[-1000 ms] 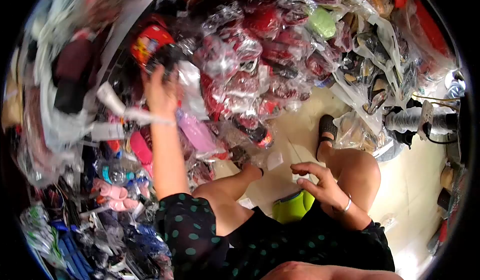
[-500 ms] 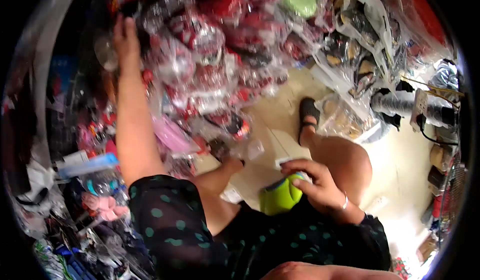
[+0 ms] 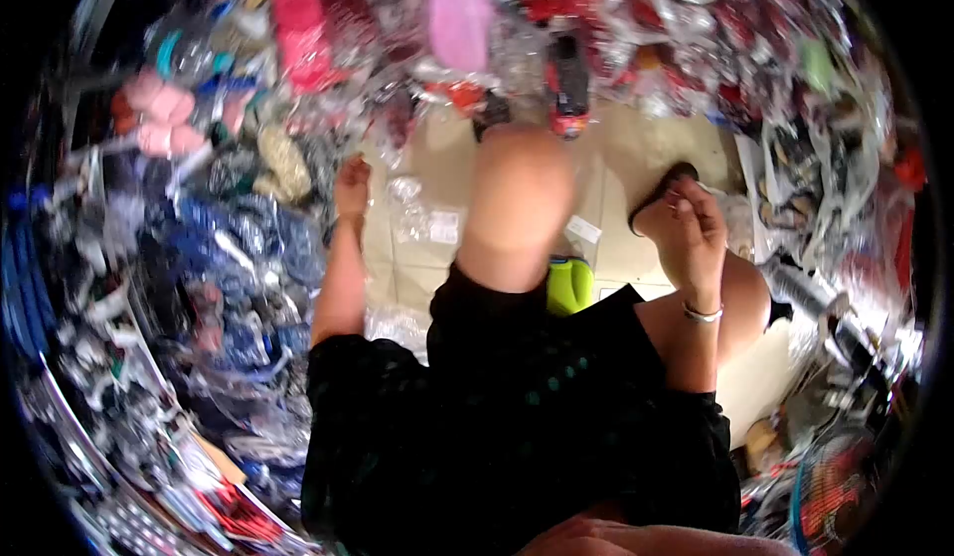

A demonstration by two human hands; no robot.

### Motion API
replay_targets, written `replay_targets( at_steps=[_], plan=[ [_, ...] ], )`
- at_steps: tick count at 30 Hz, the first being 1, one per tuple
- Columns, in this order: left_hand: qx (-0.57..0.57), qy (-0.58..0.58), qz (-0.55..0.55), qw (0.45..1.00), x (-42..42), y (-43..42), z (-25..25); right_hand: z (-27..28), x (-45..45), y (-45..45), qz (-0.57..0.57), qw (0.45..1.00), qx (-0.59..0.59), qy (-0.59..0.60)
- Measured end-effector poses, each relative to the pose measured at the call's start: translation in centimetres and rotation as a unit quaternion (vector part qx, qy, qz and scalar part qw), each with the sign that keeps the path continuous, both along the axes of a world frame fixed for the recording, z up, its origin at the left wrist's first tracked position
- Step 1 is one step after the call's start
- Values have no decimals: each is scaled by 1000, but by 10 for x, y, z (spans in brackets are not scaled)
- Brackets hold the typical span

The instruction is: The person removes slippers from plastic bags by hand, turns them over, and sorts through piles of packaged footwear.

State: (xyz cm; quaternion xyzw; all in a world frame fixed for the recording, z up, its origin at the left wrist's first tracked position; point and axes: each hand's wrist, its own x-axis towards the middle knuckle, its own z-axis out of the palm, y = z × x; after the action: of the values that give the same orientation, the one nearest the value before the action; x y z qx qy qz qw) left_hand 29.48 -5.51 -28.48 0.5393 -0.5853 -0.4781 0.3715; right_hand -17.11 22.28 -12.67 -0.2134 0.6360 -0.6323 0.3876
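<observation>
Motion blurs the view. My left hand (image 3: 353,188) is over the floor beside the left pile of plastic-wrapped goods (image 3: 243,238), its fingers curled; anything in them is too small to make out. On the right, my right hand (image 3: 700,220), with a silver bangle at the wrist, is raised above my leg near the sandal (image 3: 658,198). Its fingers are bent in toward the thumb, and what they may pinch cannot be made out. Clear plastic wrapping (image 3: 407,208) and a white label (image 3: 444,226) lie right of my left hand.
Bagged red goods (image 3: 646,19) and a pink package (image 3: 459,19) are piled ahead. A dark shoe (image 3: 568,84) is at the pile's edge. A lime-green object (image 3: 569,286) is between my legs. More bagged goods (image 3: 825,149) stand right.
My left hand has come back from the far-left pile to the floor nearby. My right hand has risen forward, its fingers more curled. The view has turned left and down, and my left knee is raised.
</observation>
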Motion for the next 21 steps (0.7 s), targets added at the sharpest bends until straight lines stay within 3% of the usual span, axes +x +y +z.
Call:
replay_targets(
  at_steps=[1,2,4,5,6,7,9,11,13,17,19,21],
  plan=[
    [65,-12,6,998,38,29,-31,6,8,-3,3,1000,9,-12],
    [121,-129,50,983,55,57,-43,-4,5,0,15,999,19,27],
    [186,-135,121,966,80,101,-78,-10,0,0,45,995,51,67],
    [218,-227,98,944,101,111,-115,-4,-1,-4,62,993,70,71],
    [258,-194,141,936,105,122,-140,-4,0,-6,47,993,88,58],
    [268,-210,165,926,89,135,-119,0,4,-9,56,991,103,58],
    [350,-219,154,898,96,141,-171,-2,1,-13,53,989,128,56],
    [375,-190,136,897,86,143,-153,-14,-3,-13,76,982,161,67],
    [232,-207,125,942,89,146,-192,-26,-10,-10,111,973,190,72],
    [254,-153,143,944,94,122,-201,-58,-13,-50,133,945,298,33],
    [280,-205,135,928,95,108,-203,-97,-21,-74,150,946,286,14],
    [332,-96,141,928,86,94,-182,-149,-38,-99,187,928,321,4]
  ],
)
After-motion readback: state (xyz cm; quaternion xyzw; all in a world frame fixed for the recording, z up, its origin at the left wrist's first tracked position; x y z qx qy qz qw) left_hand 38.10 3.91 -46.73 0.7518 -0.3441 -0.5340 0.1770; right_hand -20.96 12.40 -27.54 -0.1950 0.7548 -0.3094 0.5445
